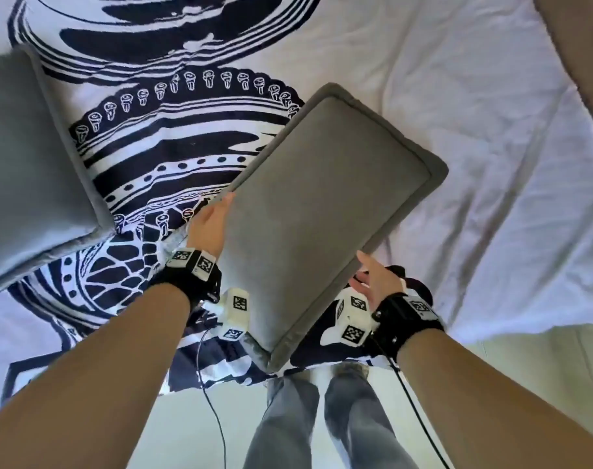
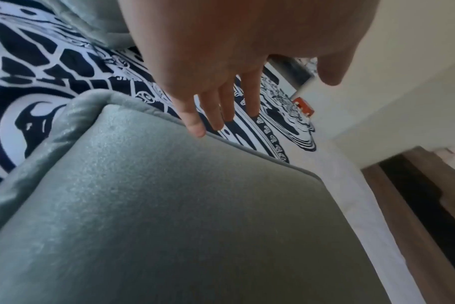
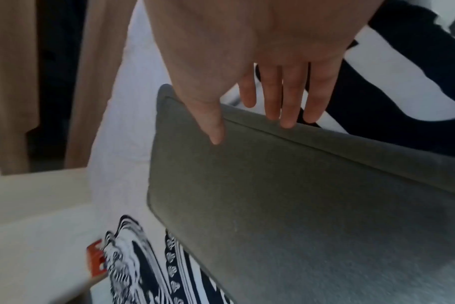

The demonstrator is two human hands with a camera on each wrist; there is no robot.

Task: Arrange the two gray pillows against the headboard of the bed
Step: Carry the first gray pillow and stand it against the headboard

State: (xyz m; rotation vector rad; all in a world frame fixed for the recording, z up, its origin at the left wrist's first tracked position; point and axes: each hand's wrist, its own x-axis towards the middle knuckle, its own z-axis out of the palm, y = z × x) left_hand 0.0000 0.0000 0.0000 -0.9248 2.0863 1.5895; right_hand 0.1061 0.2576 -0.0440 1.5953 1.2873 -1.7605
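One gray pillow (image 1: 322, 198) with a piped rim hangs tilted over the near edge of the bed, between my two hands. My left hand (image 1: 210, 225) lies flat along its left edge with straight fingers; in the left wrist view the little fingertip (image 2: 199, 131) touches the rim of the pillow (image 2: 169, 205). My right hand (image 1: 373, 279) is at the lower right edge. There the thumb (image 3: 216, 135) rests on the pillow's face (image 3: 299, 205) and straight fingers lie on the rim. The second gray pillow (image 1: 34, 164) lies on the bed at the left.
A dark blue and white patterned blanket (image 1: 187, 147) covers the left half of the bed, and a white sheet (image 1: 474, 130) the right half. A brown surface (image 1: 575, 45) borders the bed at top right. My jeans-clad legs (image 1: 322, 418) stand on the pale floor.
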